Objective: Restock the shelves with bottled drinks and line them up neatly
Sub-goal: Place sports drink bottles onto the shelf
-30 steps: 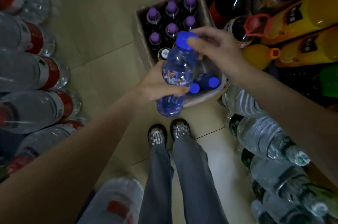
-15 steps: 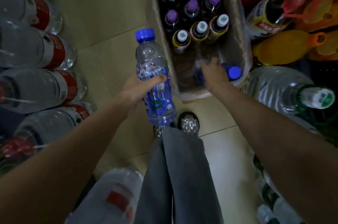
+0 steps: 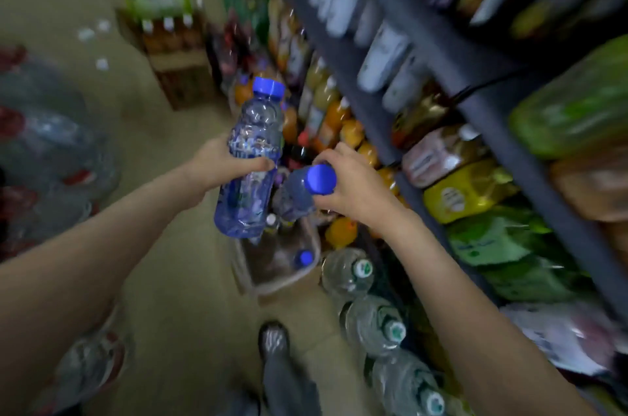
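Both hands have come up from the carton (image 3: 278, 266): the left hand (image 3: 217, 167) has its fingers clamped around a blue-capped bottle (image 3: 249, 170), the right hand (image 3: 353, 184) pinches a second bottle (image 3: 299, 194) near its cap, just above the carton. Beside the carton, bare floor (image 3: 176, 211) lies open; the shelf (image 3: 407, 51) edge and its drinks are smeared by blur.

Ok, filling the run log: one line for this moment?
left hand: holds clear blue-capped plastic bottle | right hand: holds second blue-capped bottle | cardboard box below
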`<action>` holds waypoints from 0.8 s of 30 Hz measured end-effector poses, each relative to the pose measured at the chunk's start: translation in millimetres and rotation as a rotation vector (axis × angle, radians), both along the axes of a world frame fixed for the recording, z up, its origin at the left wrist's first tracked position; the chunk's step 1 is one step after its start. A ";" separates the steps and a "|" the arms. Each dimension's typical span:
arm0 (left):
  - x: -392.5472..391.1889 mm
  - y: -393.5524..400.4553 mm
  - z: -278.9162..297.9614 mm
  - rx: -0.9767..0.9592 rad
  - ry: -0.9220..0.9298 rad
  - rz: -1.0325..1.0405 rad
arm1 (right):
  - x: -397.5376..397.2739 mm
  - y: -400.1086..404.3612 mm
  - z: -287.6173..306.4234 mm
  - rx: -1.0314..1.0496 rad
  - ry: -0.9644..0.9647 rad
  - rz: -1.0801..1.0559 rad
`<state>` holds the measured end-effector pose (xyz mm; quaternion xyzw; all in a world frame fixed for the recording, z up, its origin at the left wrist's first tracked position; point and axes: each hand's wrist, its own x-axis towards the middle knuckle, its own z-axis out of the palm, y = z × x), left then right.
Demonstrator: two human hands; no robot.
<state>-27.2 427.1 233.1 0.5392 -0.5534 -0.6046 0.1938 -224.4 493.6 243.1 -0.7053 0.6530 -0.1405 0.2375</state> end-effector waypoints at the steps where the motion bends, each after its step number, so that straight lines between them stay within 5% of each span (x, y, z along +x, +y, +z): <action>1: -3.4 3.2 27.6 -0.033 0.026 -0.008 | -6.8 14.4 36.1 -0.082 -0.009 -0.017; 4: -18.2 25.7 110.7 -0.115 0.092 -0.084 | -27.0 71.7 136.8 -0.290 -0.125 -0.169; 12: -94.0 142.2 293.2 -0.282 0.326 -0.388 | -57.6 254.7 341.0 -0.805 -0.861 -0.617; 19: -189.8 303.4 366.8 -0.322 0.484 -0.734 | -97.9 437.9 399.0 -1.060 -1.153 -0.965; 24: -262.8 450.6 369.9 -0.316 0.543 -0.877 | -122.5 596.0 410.9 -1.189 -0.994 -1.141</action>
